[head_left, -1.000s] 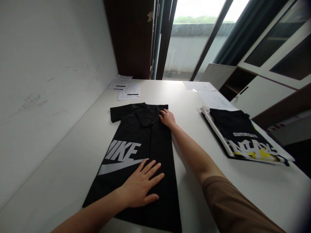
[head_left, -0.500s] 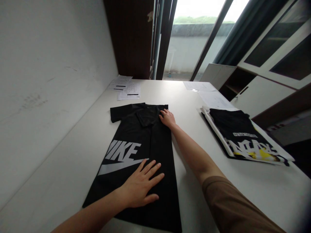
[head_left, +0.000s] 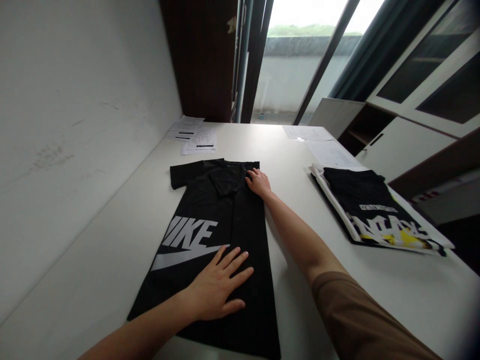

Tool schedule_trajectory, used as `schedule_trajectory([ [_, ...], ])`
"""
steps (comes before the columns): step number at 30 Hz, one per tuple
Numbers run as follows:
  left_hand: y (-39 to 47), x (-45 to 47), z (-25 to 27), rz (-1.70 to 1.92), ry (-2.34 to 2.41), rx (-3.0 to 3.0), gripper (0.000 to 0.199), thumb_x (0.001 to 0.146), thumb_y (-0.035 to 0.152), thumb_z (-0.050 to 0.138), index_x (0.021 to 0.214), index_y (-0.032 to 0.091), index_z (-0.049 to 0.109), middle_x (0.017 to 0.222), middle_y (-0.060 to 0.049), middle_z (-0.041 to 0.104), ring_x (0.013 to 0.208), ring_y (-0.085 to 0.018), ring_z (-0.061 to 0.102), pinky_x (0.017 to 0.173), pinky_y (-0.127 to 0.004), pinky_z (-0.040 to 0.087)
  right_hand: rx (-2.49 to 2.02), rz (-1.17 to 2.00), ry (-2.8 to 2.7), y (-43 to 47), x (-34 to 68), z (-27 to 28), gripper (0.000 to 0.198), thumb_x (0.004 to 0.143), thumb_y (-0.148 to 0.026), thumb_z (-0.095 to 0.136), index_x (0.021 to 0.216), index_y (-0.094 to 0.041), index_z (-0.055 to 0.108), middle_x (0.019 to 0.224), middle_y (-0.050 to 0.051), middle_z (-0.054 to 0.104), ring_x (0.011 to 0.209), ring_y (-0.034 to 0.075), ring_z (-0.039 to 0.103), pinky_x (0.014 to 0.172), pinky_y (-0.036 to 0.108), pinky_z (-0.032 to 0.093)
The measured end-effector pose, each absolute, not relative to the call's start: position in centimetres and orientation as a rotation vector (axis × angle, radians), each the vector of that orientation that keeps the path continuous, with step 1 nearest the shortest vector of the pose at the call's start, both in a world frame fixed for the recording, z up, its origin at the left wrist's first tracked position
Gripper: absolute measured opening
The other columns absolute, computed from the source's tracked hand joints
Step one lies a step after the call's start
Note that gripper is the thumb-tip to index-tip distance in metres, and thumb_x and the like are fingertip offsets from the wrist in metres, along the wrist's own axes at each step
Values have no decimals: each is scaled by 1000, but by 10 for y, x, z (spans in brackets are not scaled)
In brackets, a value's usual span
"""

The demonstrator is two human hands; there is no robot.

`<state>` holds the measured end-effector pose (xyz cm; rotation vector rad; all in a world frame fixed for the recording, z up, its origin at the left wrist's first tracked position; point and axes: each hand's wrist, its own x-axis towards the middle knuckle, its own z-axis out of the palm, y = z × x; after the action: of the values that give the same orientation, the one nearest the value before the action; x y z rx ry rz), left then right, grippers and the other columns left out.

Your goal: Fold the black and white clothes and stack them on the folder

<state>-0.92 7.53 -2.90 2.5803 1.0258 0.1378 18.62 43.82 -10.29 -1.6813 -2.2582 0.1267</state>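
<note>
A black T-shirt (head_left: 202, 200) with large grey lettering and a swoosh lies on the white table. Its right-hand side is folded inward lengthwise, and that sleeve lies across the chest; the other sleeve sticks out to the left. My left hand (head_left: 219, 286) rests flat on the lower part of the shirt, fingers spread, just below the swoosh. Farther up, my right hand (head_left: 258, 183) lies on the folded edge near the shoulder, its fingers slightly bent against the cloth with gaps between them. Neither hand lifts any fabric.
A stack of folded shirts (head_left: 375, 212), black on top with white and yellow print, lies on the table (head_left: 296, 295) at the right. Printed papers (head_left: 200, 140) lie at the far left, more sheets (head_left: 322, 147) at the far right. A wall (head_left: 86, 130) borders the left side.
</note>
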Motion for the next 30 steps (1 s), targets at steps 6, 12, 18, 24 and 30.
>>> schedule_trajectory([
  [6,76,-9,-28,117,1031,2573,84,94,49,68,164,28,27,173,-8,13,160,-34,9,129,-59,5,-1684,131,-2264,438,186,-102,49,104,-43,51,148,-23,56,161,11,42,149,32,35,122,52,29],
  [12,76,-8,-27,103,1037,2566,84,93,48,69,164,28,28,173,-8,14,160,-34,9,129,-59,5,-1673,126,-2262,439,186,-104,49,105,-44,51,148,-23,56,161,11,42,149,32,35,122,51,29],
  [18,75,-8,-27,117,1037,2567,83,93,46,69,163,28,29,173,-9,15,160,-34,9,129,-58,3,-1665,126,-2264,440,187,-106,49,104,-42,51,148,-21,56,160,12,43,149,33,36,121,52,28],
  [24,75,-9,-27,147,1040,2546,76,98,55,59,163,28,30,173,-8,14,160,-33,8,129,-58,3,-1580,8,-2270,433,178,-94,43,102,-37,55,140,-20,64,159,13,44,151,35,30,123,58,21],
  [30,76,-11,-27,181,1014,2522,74,101,59,52,164,28,28,173,-9,14,160,-33,10,128,-60,4,-1140,211,-2513,440,127,-84,38,102,-33,54,136,-22,67,144,7,61,137,25,51,120,42,33],
])
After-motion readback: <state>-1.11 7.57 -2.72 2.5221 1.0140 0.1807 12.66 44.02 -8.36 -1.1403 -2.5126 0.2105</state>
